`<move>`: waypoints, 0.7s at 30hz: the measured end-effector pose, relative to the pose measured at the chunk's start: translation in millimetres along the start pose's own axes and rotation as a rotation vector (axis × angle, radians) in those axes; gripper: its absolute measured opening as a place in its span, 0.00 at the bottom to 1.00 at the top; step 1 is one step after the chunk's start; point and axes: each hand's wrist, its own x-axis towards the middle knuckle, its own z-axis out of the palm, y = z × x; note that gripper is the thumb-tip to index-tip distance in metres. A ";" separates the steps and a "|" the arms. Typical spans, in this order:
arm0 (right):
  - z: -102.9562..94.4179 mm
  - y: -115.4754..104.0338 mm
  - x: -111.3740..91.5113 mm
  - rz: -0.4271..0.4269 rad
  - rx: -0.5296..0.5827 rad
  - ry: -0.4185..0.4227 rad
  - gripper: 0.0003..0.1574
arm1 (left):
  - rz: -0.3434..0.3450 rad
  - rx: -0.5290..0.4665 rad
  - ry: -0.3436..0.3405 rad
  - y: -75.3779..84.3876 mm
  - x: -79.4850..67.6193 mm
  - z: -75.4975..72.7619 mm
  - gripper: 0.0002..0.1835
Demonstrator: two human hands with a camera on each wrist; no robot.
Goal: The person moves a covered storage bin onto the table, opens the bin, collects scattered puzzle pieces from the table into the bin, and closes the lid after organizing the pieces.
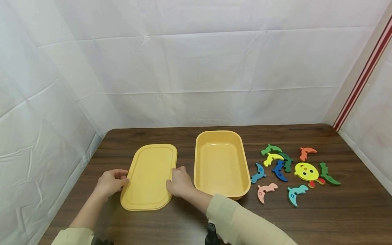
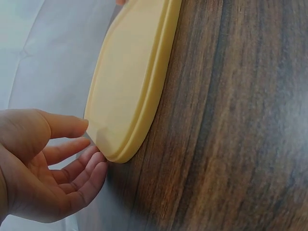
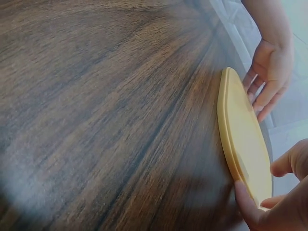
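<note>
- Well, the yellow lid (image 1: 149, 177) lay between my hands.
- My left hand (image 1: 111, 182) touched its left edge, fingers parted.
- My right hand (image 1: 180, 182) pinched its right edge.

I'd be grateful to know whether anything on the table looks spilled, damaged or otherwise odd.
Nothing looks spilled or damaged. At most, the colourful pieces look untidy, scattered right of the yellow box and turned various ways; the yellow lid lies to its left.

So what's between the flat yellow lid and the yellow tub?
In the head view, the right hand is there, at the edge of the lid; farther back, only bare brown tabletop separates it from the tub.
</note>
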 end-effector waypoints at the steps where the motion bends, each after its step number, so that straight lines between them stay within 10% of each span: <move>1: -0.4 0.4 -0.3 -0.011 0.001 0.004 0.26 | 0.007 0.001 0.004 0.1 -0.2 -0.4 0.23; 21: -20.1 -10.3 -6.6 -0.218 -0.015 -0.090 0.18 | 0.192 0.054 0.175 12.5 1.2 2.4 0.16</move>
